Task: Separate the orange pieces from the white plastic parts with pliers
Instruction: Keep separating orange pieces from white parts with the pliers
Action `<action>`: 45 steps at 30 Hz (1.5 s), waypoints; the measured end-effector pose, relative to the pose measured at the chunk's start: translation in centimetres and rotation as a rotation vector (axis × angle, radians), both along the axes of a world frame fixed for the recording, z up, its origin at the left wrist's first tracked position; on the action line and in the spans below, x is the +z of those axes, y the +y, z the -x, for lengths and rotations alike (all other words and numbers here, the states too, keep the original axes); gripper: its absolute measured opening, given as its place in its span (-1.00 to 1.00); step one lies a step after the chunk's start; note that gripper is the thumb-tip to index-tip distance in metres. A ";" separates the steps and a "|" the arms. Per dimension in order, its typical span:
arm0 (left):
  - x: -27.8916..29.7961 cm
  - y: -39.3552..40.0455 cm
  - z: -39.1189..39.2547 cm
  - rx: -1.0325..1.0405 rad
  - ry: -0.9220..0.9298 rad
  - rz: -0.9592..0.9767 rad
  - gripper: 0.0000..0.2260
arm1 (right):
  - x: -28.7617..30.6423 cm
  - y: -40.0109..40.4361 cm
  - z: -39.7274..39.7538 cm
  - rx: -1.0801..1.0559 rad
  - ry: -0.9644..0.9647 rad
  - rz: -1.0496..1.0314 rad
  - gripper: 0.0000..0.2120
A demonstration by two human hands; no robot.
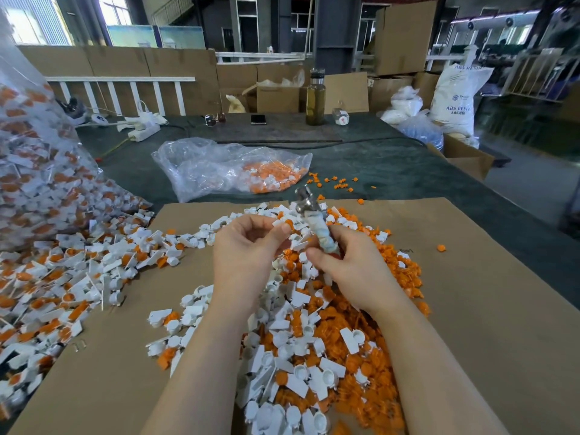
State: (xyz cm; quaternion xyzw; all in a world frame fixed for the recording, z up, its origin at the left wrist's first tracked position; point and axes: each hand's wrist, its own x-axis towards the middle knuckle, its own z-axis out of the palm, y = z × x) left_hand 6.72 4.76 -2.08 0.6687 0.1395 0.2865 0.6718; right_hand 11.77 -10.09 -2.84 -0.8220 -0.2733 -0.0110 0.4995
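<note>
warehouse clutter rings a green-covered table (pixel 392 164) topped with one brown cardboard sheet (pixel 489 309). over the heap of white parts and orange pieces (pixel 301 346) at its middle, the right hand (pixel 351 265) curls round one pair of pliers (pixel 317 221), metal nose tilted up and away; the left hand (pixel 248 249) pinches one small white part (pixel 279 221) just beside them. bare cardboard lies to the right. two clear bags, one at far left (pixel 37 171) and one behind (pixel 226 169), hold more. a white sack (pixel 455 98) reads "abs resin".
</note>
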 end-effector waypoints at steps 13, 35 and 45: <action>0.2 -1.2 0.1 0.036 0.168 -0.236 -0.86 | -0.3 1.0 0.0 -0.147 -0.171 -0.056 -0.90; -0.2 1.2 0.2 -0.099 -0.150 0.051 -0.96 | 0.4 -0.7 0.0 0.207 0.117 0.173 -0.90; -0.5 1.6 -0.1 -0.125 -0.164 0.069 -0.96 | 0.3 -0.3 0.1 0.176 0.050 0.224 -0.93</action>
